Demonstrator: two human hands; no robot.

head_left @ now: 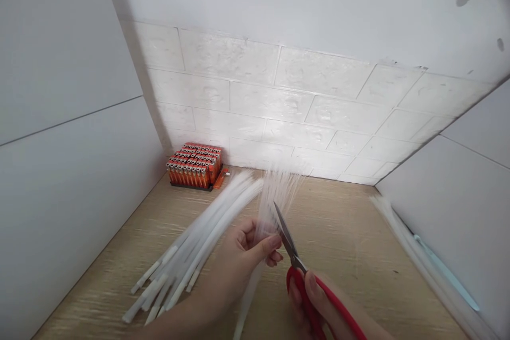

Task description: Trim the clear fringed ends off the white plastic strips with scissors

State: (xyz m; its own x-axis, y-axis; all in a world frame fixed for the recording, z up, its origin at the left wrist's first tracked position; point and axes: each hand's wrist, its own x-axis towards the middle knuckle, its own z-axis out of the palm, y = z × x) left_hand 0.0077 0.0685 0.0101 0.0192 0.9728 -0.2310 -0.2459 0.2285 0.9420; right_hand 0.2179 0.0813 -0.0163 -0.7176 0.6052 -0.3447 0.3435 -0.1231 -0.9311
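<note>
My left hand (258, 247) pinches a bundle of thin clear plastic strands (279, 186), which fan out upward and trail below the fingers. My right hand (319, 297) grips red-handled scissors (294, 255), fingers in the loops. Their grey blades point up and left, the tip lying against the fanned strands beside my left thumb. The blades look nearly closed; whether strands lie between them I cannot tell. Several more white strand bundles (191, 249) with white sleeved ends lie to the left, partly behind my left forearm.
An orange block of lighters (194, 164) stands in the back left corner, one loose orange lighter (220, 178) beside it. Along the right wall lie a long clear bundle (414, 255) and a pale blue tool (446, 271). White walls and a brick-patterned panel (247, 95) enclose the wood-look surface (342, 239).
</note>
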